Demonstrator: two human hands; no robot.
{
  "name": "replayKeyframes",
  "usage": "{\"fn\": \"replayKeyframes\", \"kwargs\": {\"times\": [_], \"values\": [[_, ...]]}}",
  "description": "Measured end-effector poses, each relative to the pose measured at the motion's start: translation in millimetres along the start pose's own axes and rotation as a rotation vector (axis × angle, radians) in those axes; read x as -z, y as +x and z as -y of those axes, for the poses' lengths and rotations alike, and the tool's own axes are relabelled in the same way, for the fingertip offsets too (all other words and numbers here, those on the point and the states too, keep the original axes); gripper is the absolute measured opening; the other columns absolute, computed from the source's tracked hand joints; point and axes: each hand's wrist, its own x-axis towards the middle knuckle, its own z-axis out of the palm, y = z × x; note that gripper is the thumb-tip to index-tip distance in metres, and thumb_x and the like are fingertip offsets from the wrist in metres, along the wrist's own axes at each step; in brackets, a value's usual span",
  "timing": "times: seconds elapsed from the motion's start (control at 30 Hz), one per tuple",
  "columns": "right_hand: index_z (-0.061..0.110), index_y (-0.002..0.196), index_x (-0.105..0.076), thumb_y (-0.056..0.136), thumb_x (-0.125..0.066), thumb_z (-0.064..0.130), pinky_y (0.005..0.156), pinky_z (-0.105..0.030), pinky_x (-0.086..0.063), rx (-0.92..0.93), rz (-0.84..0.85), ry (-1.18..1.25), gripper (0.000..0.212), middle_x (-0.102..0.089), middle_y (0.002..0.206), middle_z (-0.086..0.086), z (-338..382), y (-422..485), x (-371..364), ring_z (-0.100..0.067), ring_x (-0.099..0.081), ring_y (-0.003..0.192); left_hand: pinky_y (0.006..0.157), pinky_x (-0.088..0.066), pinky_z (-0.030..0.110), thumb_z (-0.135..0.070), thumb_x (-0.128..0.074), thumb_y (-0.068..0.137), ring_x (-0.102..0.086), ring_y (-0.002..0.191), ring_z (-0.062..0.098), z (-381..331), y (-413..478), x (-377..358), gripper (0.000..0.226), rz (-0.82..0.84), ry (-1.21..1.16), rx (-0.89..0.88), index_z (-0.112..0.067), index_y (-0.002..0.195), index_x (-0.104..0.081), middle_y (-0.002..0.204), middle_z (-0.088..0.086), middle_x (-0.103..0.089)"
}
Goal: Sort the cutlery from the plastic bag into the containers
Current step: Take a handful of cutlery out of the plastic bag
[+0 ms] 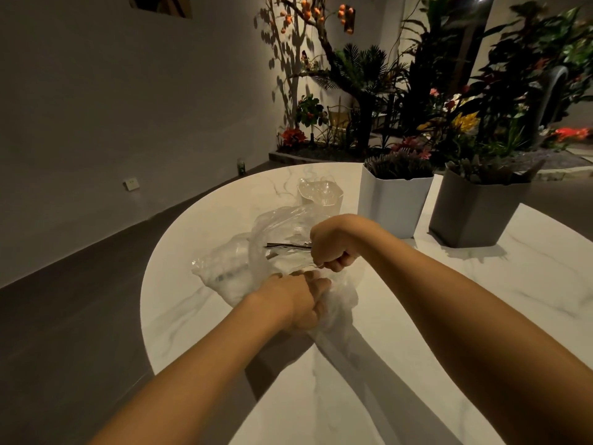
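We find the right hand [332, 250] clenched on thin cutlery [288, 245] partly inside the bag [234, 268]; the left hand [301, 298] grips the plastic with curled fingers. We judge a snagged pull could scatter pieces over the table [417, 332].

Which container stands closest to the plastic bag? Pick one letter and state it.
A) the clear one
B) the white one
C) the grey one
A: the clear container stands just behind the plastic bag, while the white container and the grey container stand farther off to the right.
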Motion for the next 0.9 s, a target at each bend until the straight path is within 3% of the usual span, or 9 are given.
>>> {"fn": "replayKeyframes", "kwargs": {"times": [0.1,0.2,0.27,0.43,0.57,0.67,0.77,0.9], "values": [[0.007,0.075,-0.048,0.094,-0.042,-0.007,0.046,-0.021,-0.021,-0.021,-0.013,0.049,0.024,-0.040,0.064,-0.006,-15.7,-10.1,2.9,-0.014,-0.031,0.048,0.119,-0.029,0.049,-0.038,-0.035,0.105,-0.031,0.149,0.027,0.1,-4.5,3.7,0.055,0.008,-0.010,0.006,-0.026,0.158,-0.026,0.166,0.002,-0.026],[0.008,0.076,-0.050,0.094,-0.047,-0.004,0.042,-0.021,-0.020,-0.028,-0.024,0.050,0.022,-0.042,0.061,-0.007,-32.2,-22.3,2.5,-0.015,-0.031,0.047,0.103,-0.040,0.042,-0.038,-0.038,0.105,-0.048,0.126,0.024,1.9,-10.3,3.4,0.027,-0.055,-0.082,0.006,-0.024,0.124,-0.051,0.149,0.003,-0.048],[0.007,0.076,-0.052,0.094,-0.049,-0.002,0.041,-0.020,-0.022,-0.020,-0.039,0.061,0.020,-0.046,0.063,-0.008,-44.3,-31.1,3.1,-0.015,-0.033,0.046,0.094,-0.042,0.038,-0.039,-0.043,0.104,-0.052,0.117,0.024,5.3,-10.2,1.2,0.016,-0.075,-0.095,0.004,-0.026,0.110,-0.050,0.140,0.002,-0.053],[0.005,0.084,-0.061,0.094,-0.058,0.011,0.045,-0.024,-0.027,0.032,-0.054,0.055,0.012,-0.054,0.068,-0.007,-80.5,-56.1,5.0,-0.014,-0.037,0.050,0.104,-0.049,0.046,-0.037,-0.052,0.090,-0.053,0.130,0.029,15.2,-6.7,-2.5,0.039,-0.142,-0.163,0.049,-0.018,0.123,-0.060,0.143,0.004,-0.054],[0.006,0.096,-0.065,0.100,-0.059,0.018,0.049,-0.021,-0.032,0.133,0.033,0.229,0.014,-0.056,0.073,-0.003,-109.3,-72.8,-0.6,-0.010,-0.041,0.055,0.086,-0.056,0.041,-0.021,-0.050,0.087,-0.065,0.098,0.027,23.7,-3.6,4.6,0.028,-0.355,-0.291,0.118,-0.013,0.103,-0.071,0.109,0.007,-0.069],[0.004,0.103,-0.066,0.102,-0.058,0.019,0.051,-0.022,-0.033,0.210,0.052,0.404,0.017,-0.058,0.077,-0.004,-124.2,-74.6,-12.7,-0.010,-0.043,0.057,0.076,-0.055,0.039,-0.009,-0.053,0.088,-0.063,0.085,0.026,36.1,6.2,11.6,0.015,-0.461,-0.343,0.233,-0.009,0.093,-0.067,0.096,0.005,-0.066],[-0.001,0.112,-0.062,0.102,-0.056,0.018,0.053,-0.024,-0.032,0.259,0.013,0.573,0.023,-0.057,0.081,-0.008,-129.6,-68.4,-25.9,-0.011,-0.043,0.059,0.067,-0.043,0.033,-0.004,-0.052,0.090,-0.053,0.081,0.026,40.0,15.3,14.7,0.008,-0.384,-0.237,0.323,-0.012,0.089,-0.050,0.090,0.005,-0.051],[0.000,0.113,-0.060,0.102,-0.057,0.019,0.053,-0.024,-0.032,0.300,0.003,0.717,0.023,-0.056,0.083,-0.010,-127.5,-61.7,-37.2,-0.013,-0.042,0.059,0.074,-0.051,0.035,-0.002,-0.049,0.088,-0.058,0.089,0.028,41.6,27.3,13.6,0.011,-0.224,-0.165,0.372,-0.008,0.095,-0.055,0.100,0.009,-0.055]]}}
